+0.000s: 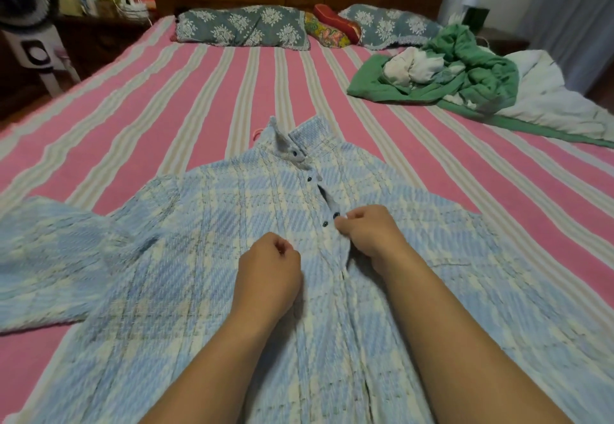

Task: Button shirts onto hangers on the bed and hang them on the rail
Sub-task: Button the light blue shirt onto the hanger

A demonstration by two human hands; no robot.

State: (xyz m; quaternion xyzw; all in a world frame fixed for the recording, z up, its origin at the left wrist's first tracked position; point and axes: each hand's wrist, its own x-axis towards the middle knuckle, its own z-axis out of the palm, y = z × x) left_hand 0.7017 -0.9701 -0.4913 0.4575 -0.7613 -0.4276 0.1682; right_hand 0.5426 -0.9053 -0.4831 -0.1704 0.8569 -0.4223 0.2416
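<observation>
Blue-checked shirt (pixel 206 257) is lying collar-away from you; your right hand (pixel 368 234) is pinching its placket, left hand (pixel 269 267) curling empty.

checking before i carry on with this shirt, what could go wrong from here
The placket gapes between the buttons just above the right hand, so a button may go into the wrong hole and skew the blue plaid shirt. Only a pink tip of the hanger shows beside the collar, so it may sit off-centre.
</observation>
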